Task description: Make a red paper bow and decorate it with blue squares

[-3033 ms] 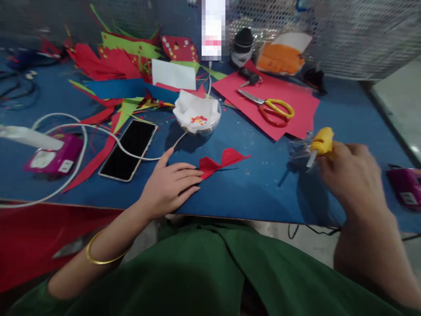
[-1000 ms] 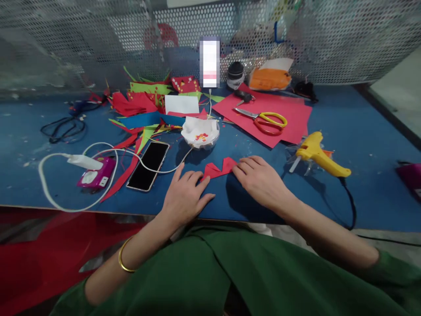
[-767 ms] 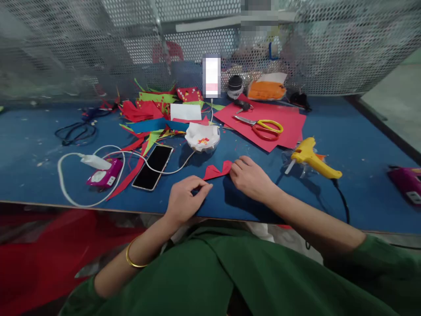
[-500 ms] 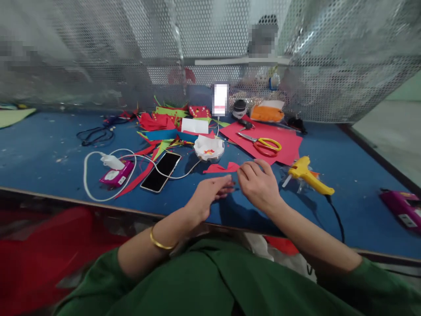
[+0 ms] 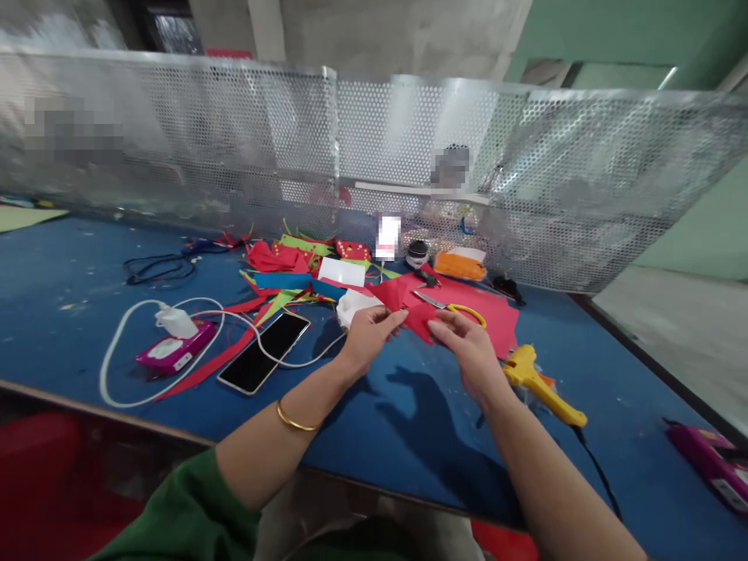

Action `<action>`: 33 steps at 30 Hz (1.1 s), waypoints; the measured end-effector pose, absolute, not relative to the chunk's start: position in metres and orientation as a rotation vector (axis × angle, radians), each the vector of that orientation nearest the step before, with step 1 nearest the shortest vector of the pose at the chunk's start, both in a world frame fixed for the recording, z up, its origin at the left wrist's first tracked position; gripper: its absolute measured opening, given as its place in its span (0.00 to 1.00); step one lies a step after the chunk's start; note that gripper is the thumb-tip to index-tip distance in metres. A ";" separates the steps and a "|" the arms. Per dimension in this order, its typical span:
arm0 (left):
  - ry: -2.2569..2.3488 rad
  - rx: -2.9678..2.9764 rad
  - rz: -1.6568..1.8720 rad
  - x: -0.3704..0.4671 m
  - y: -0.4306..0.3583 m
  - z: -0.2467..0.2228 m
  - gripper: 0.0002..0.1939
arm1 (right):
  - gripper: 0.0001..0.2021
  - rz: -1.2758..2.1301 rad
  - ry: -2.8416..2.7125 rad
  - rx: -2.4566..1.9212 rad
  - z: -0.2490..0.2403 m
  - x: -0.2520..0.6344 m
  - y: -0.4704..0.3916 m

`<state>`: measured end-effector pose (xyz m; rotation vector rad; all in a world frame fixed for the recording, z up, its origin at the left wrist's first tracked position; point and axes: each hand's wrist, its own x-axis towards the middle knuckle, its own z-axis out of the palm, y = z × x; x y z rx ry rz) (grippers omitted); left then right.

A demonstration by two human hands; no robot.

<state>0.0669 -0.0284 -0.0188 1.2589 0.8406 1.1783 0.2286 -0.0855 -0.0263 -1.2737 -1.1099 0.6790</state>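
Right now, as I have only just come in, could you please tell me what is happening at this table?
A person holds a red paper piece between the fingertips of the left hand and the right hand, raised above the blue table. The yellow glue gun lies by the right forearm, in neither hand. Scissors rest on red sheets behind.

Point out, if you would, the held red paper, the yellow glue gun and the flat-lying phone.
Held red paper [image 5: 418,319]: head view, its middle.
Yellow glue gun [image 5: 541,386]: head view, on the handle.
Flat-lying phone [image 5: 254,361]: head view, dark screen.
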 end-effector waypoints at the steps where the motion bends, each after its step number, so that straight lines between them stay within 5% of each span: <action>1: 0.837 1.286 1.160 0.066 -0.030 -0.020 0.16 | 0.22 0.764 -1.118 -1.261 -0.028 0.227 -0.086; 10: 0.796 1.193 1.272 0.064 -0.029 -0.017 0.18 | 0.12 0.841 -1.068 -1.235 -0.031 0.214 -0.091; 26: 0.833 1.149 1.469 0.056 -0.019 -0.011 0.19 | 0.15 0.870 -1.125 -1.238 -0.031 0.210 -0.092; 33: 0.786 1.231 1.130 0.064 -0.033 -0.014 0.17 | 0.13 0.753 -0.999 -1.197 -0.029 0.208 -0.095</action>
